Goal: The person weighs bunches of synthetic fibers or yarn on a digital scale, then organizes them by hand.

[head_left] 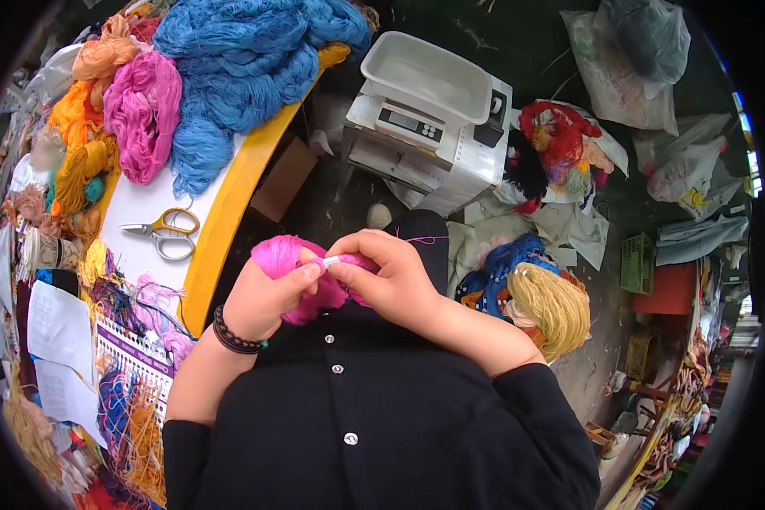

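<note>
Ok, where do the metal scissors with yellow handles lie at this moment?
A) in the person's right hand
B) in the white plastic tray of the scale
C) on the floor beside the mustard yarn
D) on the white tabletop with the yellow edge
D: the metal scissors with yellow handles lie on the white tabletop, apart from the left hand and right hand, which both hold the bright pink yarn skein.

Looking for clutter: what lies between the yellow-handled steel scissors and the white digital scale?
Head view: the table's yellow rim and a brown cardboard box.
</note>
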Available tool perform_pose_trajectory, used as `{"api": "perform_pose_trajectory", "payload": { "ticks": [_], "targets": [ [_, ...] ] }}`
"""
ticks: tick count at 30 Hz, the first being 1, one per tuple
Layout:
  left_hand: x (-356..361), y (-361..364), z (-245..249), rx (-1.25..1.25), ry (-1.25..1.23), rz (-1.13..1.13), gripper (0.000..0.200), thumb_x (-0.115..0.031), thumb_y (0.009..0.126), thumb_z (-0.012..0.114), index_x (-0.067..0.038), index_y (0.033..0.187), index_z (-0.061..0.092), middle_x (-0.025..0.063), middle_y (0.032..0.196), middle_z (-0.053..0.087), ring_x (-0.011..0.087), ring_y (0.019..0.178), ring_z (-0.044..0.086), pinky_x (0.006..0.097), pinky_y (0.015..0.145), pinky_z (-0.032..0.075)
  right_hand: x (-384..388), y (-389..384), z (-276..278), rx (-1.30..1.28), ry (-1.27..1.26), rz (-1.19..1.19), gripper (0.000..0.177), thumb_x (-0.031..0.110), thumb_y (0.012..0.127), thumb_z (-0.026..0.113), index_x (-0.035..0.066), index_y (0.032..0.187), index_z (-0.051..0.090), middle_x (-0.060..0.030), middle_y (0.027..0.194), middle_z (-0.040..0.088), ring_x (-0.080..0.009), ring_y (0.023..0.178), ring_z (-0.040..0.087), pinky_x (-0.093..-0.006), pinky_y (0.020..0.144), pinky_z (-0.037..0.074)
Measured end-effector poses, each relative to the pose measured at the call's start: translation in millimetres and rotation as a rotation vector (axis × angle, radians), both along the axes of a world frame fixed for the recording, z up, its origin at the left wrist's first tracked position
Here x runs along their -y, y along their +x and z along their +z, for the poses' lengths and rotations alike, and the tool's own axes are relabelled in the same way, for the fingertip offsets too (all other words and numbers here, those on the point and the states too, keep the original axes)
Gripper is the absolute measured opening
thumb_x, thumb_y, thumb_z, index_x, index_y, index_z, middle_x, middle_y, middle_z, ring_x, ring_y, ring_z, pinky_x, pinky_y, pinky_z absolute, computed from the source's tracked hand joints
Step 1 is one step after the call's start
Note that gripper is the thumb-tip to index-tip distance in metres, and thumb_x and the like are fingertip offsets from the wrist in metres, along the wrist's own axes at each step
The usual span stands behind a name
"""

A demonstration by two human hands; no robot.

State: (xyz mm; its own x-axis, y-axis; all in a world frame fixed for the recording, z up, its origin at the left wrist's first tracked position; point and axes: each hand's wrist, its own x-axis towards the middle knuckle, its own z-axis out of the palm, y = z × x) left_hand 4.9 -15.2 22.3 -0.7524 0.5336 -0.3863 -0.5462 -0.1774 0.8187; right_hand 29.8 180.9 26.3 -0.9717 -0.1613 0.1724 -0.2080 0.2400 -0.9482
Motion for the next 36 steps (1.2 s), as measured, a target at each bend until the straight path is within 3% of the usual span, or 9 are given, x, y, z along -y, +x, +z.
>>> {"api": "perform_pose_trajectory", "payload": {
  "ticks": [1,3,7,11,14,20,26,28,36],
  "targets": [
    [-2.9,0.7,-5.4,0.002,-0.001,0.000,0.014,-0.016,0.088,0.062,-0.003,0.084,0.063,-0.0007,0.069,0.058,0.0025,0.051,0.043,0.0178,0.046,0.031,0.0,0.3,1.8,0.203,-0.074,0.033,0.009,0.010,0.080,0.066,0.003,0.085,0.063,-0.0096,0.076,0.060,-0.0264,0.073,0.057,-0.0337,0.067,0.044],
    [-12.6,4.8,-12.7,-0.874,-0.299,0.157,0.013,-0.015,0.089,0.061,-0.003,0.084,0.063,-0.0011,0.069,0.057,0.0019,0.052,0.043,0.0173,0.046,0.030,-1.1,0.5,0.2,0.119,-0.028,0.023,0.010,0.010,0.080,0.066,0.003,0.086,0.063,-0.0097,0.076,0.060,-0.0262,0.073,0.057,-0.0336,0.067,0.044],
    [0.5,-0.9,2.9,0.106,-0.008,-0.075,0.015,-0.018,0.089,0.061,-0.004,0.084,0.064,-0.0015,0.064,0.056,0.0014,0.046,0.037,0.0178,0.044,0.026,-4.7,-3.5,-2.4,-0.276,0.145,0.018,0.010,0.011,0.082,0.064,0.003,0.087,0.062,-0.0113,0.078,0.061,-0.0252,0.073,0.058,-0.0322,0.066,0.044],
    [-9.5,5.7,4.4,-0.138,-0.152,0.068,0.010,-0.011,0.086,0.064,-0.003,0.080,0.064,0.0015,0.068,0.060,0.0074,0.056,0.054,0.0206,0.053,0.041,-2.2,3.0,-5.2,0.244,-0.148,0.056,0.008,0.011,0.086,0.061,0.004,0.085,0.061,-0.0039,0.074,0.059,-0.0115,0.070,0.054,-0.0260,0.063,0.043],
    [-14.2,-1.2,7.8,-1.266,-0.476,-0.011,0.004,-0.003,0.077,0.067,-0.003,0.080,0.064,0.0103,0.079,0.065,0.0247,0.073,0.063,0.0309,0.067,0.047,-1.5,1.4,-29.3,0.523,-0.644,0.191,0.014,0.016,0.091,0.059,0.002,0.090,0.059,0.0009,0.080,0.060,-0.0049,0.075,0.053,-0.0227,0.067,0.044],
    [-1.7,10.1,9.1,-0.545,-0.304,0.082,0.002,0.002,0.082,0.064,0.001,0.083,0.063,0.0020,0.076,0.061,0.0092,0.070,0.057,0.0237,0.064,0.046,-27.9,-4.0,-5.4,0.643,-0.347,0.262,0.027,0.026,0.094,0.054,0.005,0.111,0.057,0.0009,0.081,0.056,-0.0064,0.065,0.053,-0.0215,0.058,0.045],
    [45.8,-15.9,-18.2,-0.395,-0.185,0.204,0.009,-0.010,0.088,0.060,-0.003,0.093,0.060,-0.0015,0.070,0.056,0.0019,0.052,0.041,0.0162,0.046,0.027,-133.3,-0.1,-2.2,0.509,-0.216,-0.350,0.029,0.032,0.093,0.056,0.009,0.109,0.064,0.0067,0.068,0.046,-0.0031,0.052,0.042,-0.0181,0.049,0.038],
    [62.4,-24.0,-17.3,-0.207,-0.216,0.033,0.014,-0.012,0.087,0.062,-0.001,0.096,0.060,-0.0020,0.069,0.056,0.0010,0.049,0.039,0.0156,0.044,0.024,-169.1,16.1,-13.1,0.357,-0.114,-0.450,0.028,0.026,0.092,0.058,0.003,0.106,0.065,0.0024,0.082,0.060,-0.0052,0.074,0.053,-0.0211,0.067,0.045],
    [116.8,-43.5,-41.4,-0.279,-0.175,-0.153,0.054,-0.032,0.079,0.074,0.003,0.116,0.057,-0.0031,0.075,0.058,0.0028,0.060,0.048,0.0161,0.052,0.034,-252.1,114.1,-33.7,-0.020,-0.040,-1.126,0.019,0.016,0.089,0.063,-0.001,0.096,0.066,0.0044,0.077,0.060,-0.0021,0.066,0.050,-0.0177,0.058,0.039]
  ]
}}
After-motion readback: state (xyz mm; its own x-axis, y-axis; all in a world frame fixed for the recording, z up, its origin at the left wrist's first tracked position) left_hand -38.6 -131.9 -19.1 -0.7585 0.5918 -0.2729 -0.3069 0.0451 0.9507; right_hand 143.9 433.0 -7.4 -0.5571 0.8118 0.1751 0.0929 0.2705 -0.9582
